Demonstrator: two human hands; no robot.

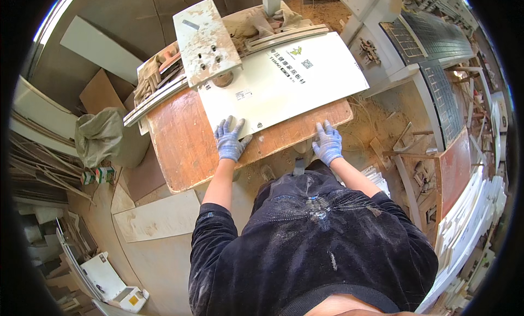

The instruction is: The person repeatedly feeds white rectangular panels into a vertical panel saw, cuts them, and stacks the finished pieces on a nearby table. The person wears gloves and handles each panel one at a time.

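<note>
A white board [278, 92] with dark print and a small green emblem lies on a worn wooden table [177, 136]. My left hand [231, 140], in a blue-grey work glove, rests with spread fingers over the board's near left corner. My right hand [328, 144], gloved alike, reaches over the table's near edge on the right; its fingers are stretched out and point at the board. Neither hand grips anything. Over the board's left part stands a whitish machine plate [204, 37] with several dark knobs, and a round part shows beneath it.
A fence-like rail [158, 102] runs behind the board, with spare gloves and cloths [155, 75] beyond it. On the left are a grey-green sack [101, 136] and leaning boards. A slatted dark machine bed [436, 40] stands at right, above stacked white strips [472, 212]. Sawdust covers the floor.
</note>
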